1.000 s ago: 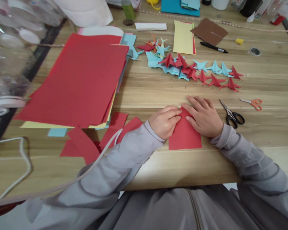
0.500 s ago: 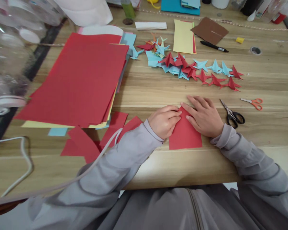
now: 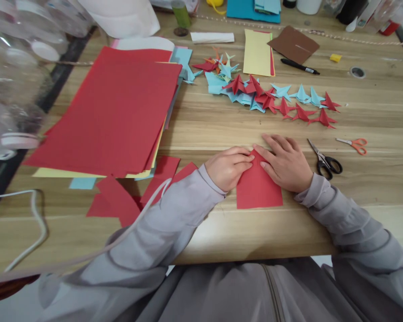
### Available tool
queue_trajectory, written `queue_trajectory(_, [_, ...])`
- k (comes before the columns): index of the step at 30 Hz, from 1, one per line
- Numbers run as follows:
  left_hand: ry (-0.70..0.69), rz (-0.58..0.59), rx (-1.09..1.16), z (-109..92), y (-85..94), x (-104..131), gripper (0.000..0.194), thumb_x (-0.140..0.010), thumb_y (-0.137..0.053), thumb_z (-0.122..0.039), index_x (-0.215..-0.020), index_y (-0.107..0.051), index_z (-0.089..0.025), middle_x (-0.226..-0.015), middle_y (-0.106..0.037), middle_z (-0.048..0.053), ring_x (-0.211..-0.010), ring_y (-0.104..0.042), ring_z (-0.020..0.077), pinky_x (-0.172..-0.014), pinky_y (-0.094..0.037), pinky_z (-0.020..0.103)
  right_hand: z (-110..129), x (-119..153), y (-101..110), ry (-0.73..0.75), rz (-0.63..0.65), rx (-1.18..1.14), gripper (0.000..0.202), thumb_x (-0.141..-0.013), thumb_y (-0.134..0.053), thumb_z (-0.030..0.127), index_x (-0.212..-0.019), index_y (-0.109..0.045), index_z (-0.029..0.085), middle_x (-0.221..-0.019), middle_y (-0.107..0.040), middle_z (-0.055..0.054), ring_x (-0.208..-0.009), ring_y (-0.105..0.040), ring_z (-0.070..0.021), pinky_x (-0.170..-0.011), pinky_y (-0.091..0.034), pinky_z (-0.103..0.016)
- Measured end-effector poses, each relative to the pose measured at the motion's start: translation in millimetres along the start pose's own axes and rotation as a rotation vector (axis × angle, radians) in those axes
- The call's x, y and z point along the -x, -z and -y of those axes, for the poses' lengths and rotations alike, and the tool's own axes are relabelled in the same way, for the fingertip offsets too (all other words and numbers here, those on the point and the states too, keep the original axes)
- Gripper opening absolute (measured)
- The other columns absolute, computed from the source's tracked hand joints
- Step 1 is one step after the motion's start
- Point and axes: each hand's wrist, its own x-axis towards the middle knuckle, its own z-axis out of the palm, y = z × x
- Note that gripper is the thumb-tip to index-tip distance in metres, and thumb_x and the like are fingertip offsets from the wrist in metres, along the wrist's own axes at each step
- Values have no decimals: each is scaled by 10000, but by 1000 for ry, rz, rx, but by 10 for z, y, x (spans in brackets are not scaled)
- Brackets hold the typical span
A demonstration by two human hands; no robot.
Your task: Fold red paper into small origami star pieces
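A red sheet of paper (image 3: 259, 194) lies on the table in front of me, its far end narrowed to a point between my hands. My left hand (image 3: 229, 167) has its fingers pressed together on the paper's upper left edge, pinching it. Spread flat over the upper right edge is my right hand (image 3: 285, 163), its fingers apart and thumb on the paper. Just right of that hand lie black-handled scissors (image 3: 325, 162). Beyond both hands sit several folded red paper cranes (image 3: 302, 112) and blue paper cranes (image 3: 301, 94).
A large stack of red paper (image 3: 117, 112) covers the left side, with red offcuts (image 3: 119, 201) in front. Orange scissors (image 3: 357, 144), a black pen (image 3: 298, 66), yellow paper strips (image 3: 257, 52) and brown paper (image 3: 295, 44) lie around. A white cable (image 3: 36, 219) crosses by my left arm.
My hands and the red sheet keep nearly the same position; the left forearm has shifted very slightly. The view has moved a little.
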Motion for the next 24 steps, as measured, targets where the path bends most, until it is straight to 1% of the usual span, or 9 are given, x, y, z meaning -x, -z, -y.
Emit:
queue_trajectory(5, [-35, -49, 17, 20, -1, -3, 234, -809, -486, -70, -936, -671, -136, -975, -730, 91, -1037, -640, 206, -876, -577, 374, -7, 2, -8, 4, -5, 4, 467, -966, -317, 400, -1390, -437, 246, -1498, -373, -114, -1329, -343, -307, -1031, -271, -499])
queue_trajectory(8, [-31, -47, 25, 18, -1, -2, 233, -808, -487, -68, -940, -668, -133, -977, -730, 94, -1044, -637, 206, -877, -574, 375, -6, 1, -13, -4, -5, 3, 477, -968, -308, 411, -1391, -437, 231, -1500, -374, -109, -1332, -346, -306, -1039, -270, -498])
queue_trajectory(13, [-13, -17, 34, 22, 1, 7, 232, -812, -493, -79, -951, -669, -139, -992, -730, 92, -1053, -633, 206, -887, -570, 380, 0, -3, -20, -25, -20, -17, 538, -960, -325, 423, -1421, -382, 151, -1490, -392, -120, -1332, -350, -297, -1057, -268, -477])
queue_trajectory(15, [-15, -16, 25, 20, 5, 5, 236, -811, -491, -75, -953, -669, -138, -993, -730, 91, -1049, -634, 203, -887, -571, 374, 1, -4, -17, -24, -27, -19, 532, -957, -339, 420, -1424, -379, 167, -1484, -402, -118, -1325, -360, -298, -1052, -272, -476])
queue_trajectory(19, [-32, -36, 5, 9, 18, -7, 229, -812, -486, -69, -938, -670, -117, -978, -731, 99, -1035, -639, 204, -884, -574, 359, -1, -2, -3, -5, -17, 3, 450, -962, -337, 404, -1375, -455, 268, -1489, -394, -102, -1321, -369, -311, -1033, -279, -493])
queue_trajectory(21, [-34, -35, 1, 12, 19, -7, 227, -818, -482, -71, -938, -670, -115, -980, -730, 101, -1036, -640, 204, -883, -574, 355, 0, -1, 3, -5, -10, 8, 439, -965, -331, 402, -1365, -468, 281, -1492, -388, -103, -1324, -368, -311, -1030, -281, -496])
queue_trajectory(24, [-29, -14, 9, 32, 5, 3, 238, -836, -471, -80, -961, -668, -125, -1008, -725, 97, -1065, -630, 201, -901, -567, 365, 10, 1, 10, -13, -3, 8, 443, -969, -318, 398, -1362, -472, 266, -1494, -386, -105, -1332, -362, -306, -1034, -280, -494])
